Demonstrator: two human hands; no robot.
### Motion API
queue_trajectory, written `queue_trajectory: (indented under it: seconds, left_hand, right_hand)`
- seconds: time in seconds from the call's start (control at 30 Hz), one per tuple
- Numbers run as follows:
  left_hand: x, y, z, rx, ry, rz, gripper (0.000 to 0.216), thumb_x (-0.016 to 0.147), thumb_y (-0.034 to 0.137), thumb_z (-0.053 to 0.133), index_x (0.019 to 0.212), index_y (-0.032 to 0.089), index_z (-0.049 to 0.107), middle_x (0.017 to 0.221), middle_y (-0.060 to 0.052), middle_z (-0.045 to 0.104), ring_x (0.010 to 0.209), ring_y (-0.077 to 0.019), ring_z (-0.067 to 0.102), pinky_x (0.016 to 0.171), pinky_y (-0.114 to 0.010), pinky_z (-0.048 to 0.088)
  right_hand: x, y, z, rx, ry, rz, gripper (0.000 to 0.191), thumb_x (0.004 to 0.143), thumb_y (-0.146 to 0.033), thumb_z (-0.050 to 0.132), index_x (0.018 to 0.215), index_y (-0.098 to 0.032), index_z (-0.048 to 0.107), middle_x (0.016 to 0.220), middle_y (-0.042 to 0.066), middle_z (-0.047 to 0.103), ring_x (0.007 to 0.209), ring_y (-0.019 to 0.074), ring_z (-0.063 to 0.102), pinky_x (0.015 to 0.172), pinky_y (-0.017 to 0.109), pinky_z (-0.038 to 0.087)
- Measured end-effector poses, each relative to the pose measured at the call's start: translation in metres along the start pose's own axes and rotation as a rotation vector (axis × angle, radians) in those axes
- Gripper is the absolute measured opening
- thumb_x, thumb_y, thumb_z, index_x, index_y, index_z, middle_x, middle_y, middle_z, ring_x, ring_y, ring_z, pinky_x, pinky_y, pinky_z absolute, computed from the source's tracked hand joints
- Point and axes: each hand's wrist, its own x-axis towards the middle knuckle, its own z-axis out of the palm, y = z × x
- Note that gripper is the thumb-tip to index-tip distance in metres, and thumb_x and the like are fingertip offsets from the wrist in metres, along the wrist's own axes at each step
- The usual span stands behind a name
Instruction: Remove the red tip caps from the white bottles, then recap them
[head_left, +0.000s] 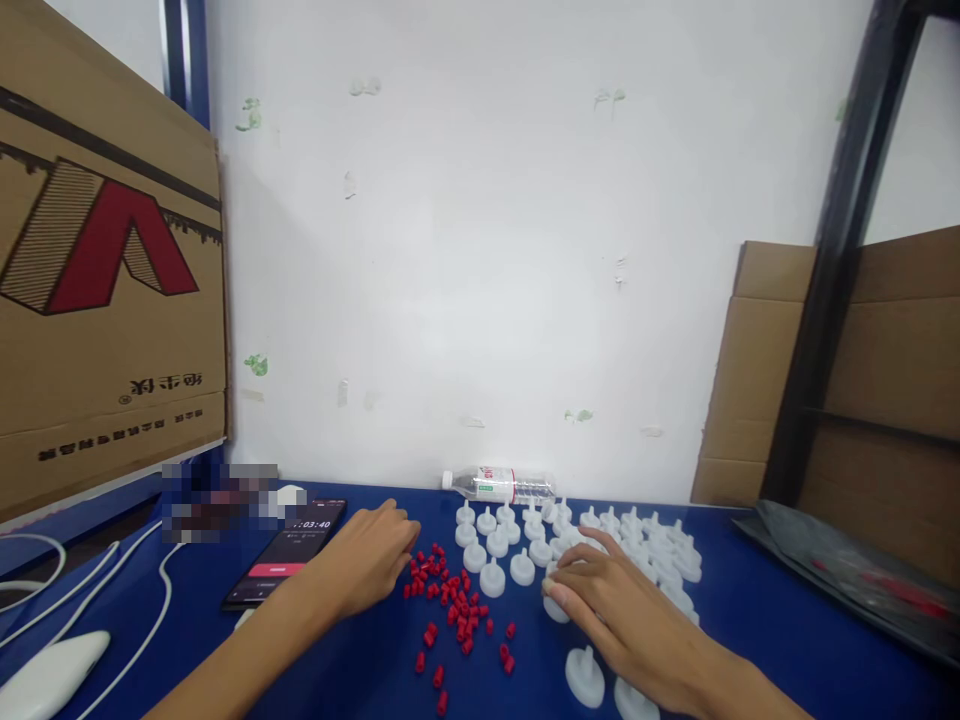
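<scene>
Left hand (367,570) palm down on the blue table (757,620), fingers loosely together and slightly curled, tips just short of a scatter of small red caps (456,605); nothing seen in its grasp. Right hand (626,615) palm down too, fingers stretched side by side over the near edge of a cluster of white plastic pieces (525,548), fingertips (561,588) laid on one white piece (555,607); impossible to tell whether pinched or merely covered. Two more of the white pieces close by the wrist, near the lower edge of view.

Judged by look alone: white plastic pieces light and stiff, moulded, each a round base with a short stub on top, steady on that base; best taken by the stub between thumb and forefinger, or by the rim of the base. Red caps tiny, very light, smooth, likely to roll or skip away; a fingertip pinch, one at a time, probably called for.

Behind the cluster, against the white wall (480,250), a clear water bottle (499,485) on its side. Left of the left hand, a phone (289,555) face up, timer on screen, a white cable (154,605) trailing off past a white rounded object (52,672). Printed cardboard box (105,280) at far left; more cardboard (757,370) and a black frame post (840,260) at right; dark plastic bag (847,570) on the table's right end.
</scene>
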Motion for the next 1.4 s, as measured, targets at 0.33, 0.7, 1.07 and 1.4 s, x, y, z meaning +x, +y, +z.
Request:
queue_trajectory:
  seconds: [0.33, 0.7, 1.07, 1.4]
  left_hand:
    - [-0.002, 0.008, -0.006, -0.014, 0.081, 0.014, 0.016, 0.096, 0.015, 0.043, 0.094, 0.021, 0.058, 0.096, -0.007, 0.067, 0.087, -0.0262, 0.065, 0.072, -0.036, 0.046]
    - [0.002, 0.018, -0.008, -0.086, 0.184, 0.107, 0.015, 0.096, 0.013, 0.044, 0.094, 0.022, 0.057, 0.094, -0.002, 0.065, 0.084, -0.0224, 0.064, 0.067, -0.032, 0.04]
    - [-0.001, 0.041, 0.004, -0.117, 0.298, 0.305, 0.02, 0.103, 0.018, 0.046, 0.112, 0.026, 0.062, 0.1, -0.003, 0.065, 0.087, -0.0211, 0.064, 0.061, -0.027, 0.044]
    - [-0.006, 0.074, 0.011, -0.547, 0.68, 0.475, 0.027, 0.101, 0.01, 0.046, 0.119, 0.022, 0.063, 0.103, -0.005, 0.074, 0.102, -0.0179, 0.069, 0.084, -0.027, 0.057]
  right_hand:
    - [0.0, 0.0, -0.004, -0.04, -0.003, -0.027, 0.044, 0.109, -0.03, 0.03, 0.073, -0.021, 0.052, 0.081, 0.0, 0.066, 0.084, 0.0176, 0.064, 0.118, 0.054, 0.023]
    - [-0.006, 0.013, -0.009, -0.036, -0.017, 0.084, 0.025, 0.09, -0.041, 0.071, 0.107, -0.023, 0.076, 0.099, 0.007, 0.076, 0.097, 0.0284, 0.069, 0.1, 0.044, 0.044]
    - [-0.006, 0.016, -0.008, -0.077, 0.054, 0.105, 0.028, 0.095, -0.037, 0.065, 0.12, -0.024, 0.062, 0.101, 0.007, 0.068, 0.101, 0.0289, 0.062, 0.083, 0.041, 0.052]
    - [-0.007, -0.011, -0.001, -0.064, 0.254, -0.139, 0.033, 0.098, -0.03, 0.058, 0.13, -0.022, 0.057, 0.113, 0.01, 0.064, 0.102, 0.025, 0.061, 0.091, 0.043, 0.051]
